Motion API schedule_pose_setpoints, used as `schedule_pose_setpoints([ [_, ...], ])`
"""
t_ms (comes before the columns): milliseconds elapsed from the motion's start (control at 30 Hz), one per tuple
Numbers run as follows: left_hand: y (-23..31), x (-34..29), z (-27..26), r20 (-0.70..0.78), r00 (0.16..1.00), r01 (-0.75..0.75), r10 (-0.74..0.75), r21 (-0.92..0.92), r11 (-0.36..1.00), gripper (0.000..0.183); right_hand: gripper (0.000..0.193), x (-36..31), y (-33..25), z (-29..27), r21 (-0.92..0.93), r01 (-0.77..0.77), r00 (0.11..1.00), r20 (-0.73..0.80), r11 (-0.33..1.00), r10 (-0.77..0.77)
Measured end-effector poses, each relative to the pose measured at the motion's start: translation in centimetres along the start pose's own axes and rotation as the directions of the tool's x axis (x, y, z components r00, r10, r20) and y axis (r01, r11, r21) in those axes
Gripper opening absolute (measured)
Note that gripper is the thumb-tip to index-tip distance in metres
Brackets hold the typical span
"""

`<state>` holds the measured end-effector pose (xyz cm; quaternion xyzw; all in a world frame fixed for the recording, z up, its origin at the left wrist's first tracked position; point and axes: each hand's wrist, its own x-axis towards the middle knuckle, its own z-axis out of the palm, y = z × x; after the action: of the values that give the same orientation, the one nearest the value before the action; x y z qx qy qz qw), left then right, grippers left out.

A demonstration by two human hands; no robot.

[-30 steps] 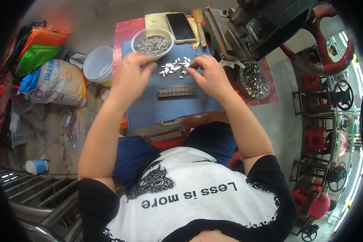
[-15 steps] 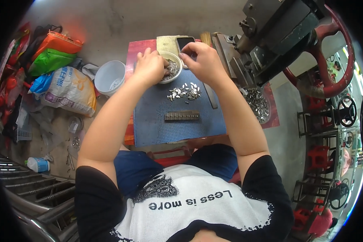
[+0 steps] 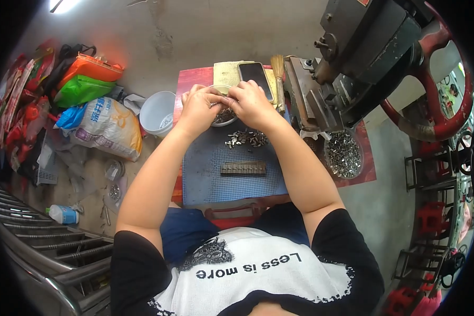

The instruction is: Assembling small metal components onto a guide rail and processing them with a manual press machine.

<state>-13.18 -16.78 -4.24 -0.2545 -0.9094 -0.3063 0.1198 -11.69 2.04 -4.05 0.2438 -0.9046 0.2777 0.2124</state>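
Over a pale round bowl [image 3: 219, 88] of small shiny metal pieces [image 3: 225, 117], my two hands meet at the fingertips. My left hand [image 3: 200, 109] is closed in a pinch, and my right hand [image 3: 251, 105] pinches against it from the other side. Whatever lies between the fingers is too small and covered to name. Just nearer than the bowl, a loose pile of small metal pieces [image 3: 246, 138] lies on the blue textured mat [image 3: 210, 185]. A dark notched metal bar [image 3: 243, 168] rests closer to me on that mat.
Behind the bowl are a phone [image 3: 256, 78], a yellow cloth [image 3: 227, 71] and a brush [image 3: 279, 79]. A machine with a red handwheel [image 3: 425, 129] stands right, above a tub of metal pieces [image 3: 344, 155]. A white bucket [image 3: 157, 111] and bags [image 3: 108, 124] are left.
My left hand has come up out of the bowl's pieces, and my right hand has moved left to join it at the fingertips. The whole view has shifted slightly.
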Motion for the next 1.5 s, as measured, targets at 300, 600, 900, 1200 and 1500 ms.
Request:
schedule_pose_setpoints([
  [300, 0.8, -0.3, -0.8, 0.022, 0.999, -0.032, 0.033, -0.043, 0.999, 0.018, 0.019, 0.3, 1.0, 0.9, 0.117, 0.038, 0.999, -0.013, 0.992, -0.037],
  [600, -0.1, 0.1, -1.1, 0.087, 0.995, -0.034, 0.046, -0.134, 0.990, 0.022, 0.021, 0.3, 1.3, 1.0, 0.193, 0.018, 1.000, 0.011, 0.981, -0.020],
  [900, 0.2, -0.2, -1.3, 0.051, 0.999, 0.023, -0.012, -0.209, 0.978, 0.022, 0.030, 0.5, 0.4, 0.2, 0.350, -0.176, 0.982, 0.128, 0.920, 0.139],
  [1200, 1.1, -0.7, -1.6, -0.066, 0.997, 0.020, -0.033, -0.198, 0.980, 0.017, 0.029, 0.8, -0.2, 0.1, 0.644, -0.384, 0.917, 0.180, 0.662, 0.356],
  [1500, 2.7, -1.0, -1.1, -0.139, 0.990, 0.016, -0.001, 0.110, 0.994, 0.018, 0.029, 0.6, 0.2, 0.6, 0.726, -0.360, 0.916, 0.157, 0.586, 0.369],
])
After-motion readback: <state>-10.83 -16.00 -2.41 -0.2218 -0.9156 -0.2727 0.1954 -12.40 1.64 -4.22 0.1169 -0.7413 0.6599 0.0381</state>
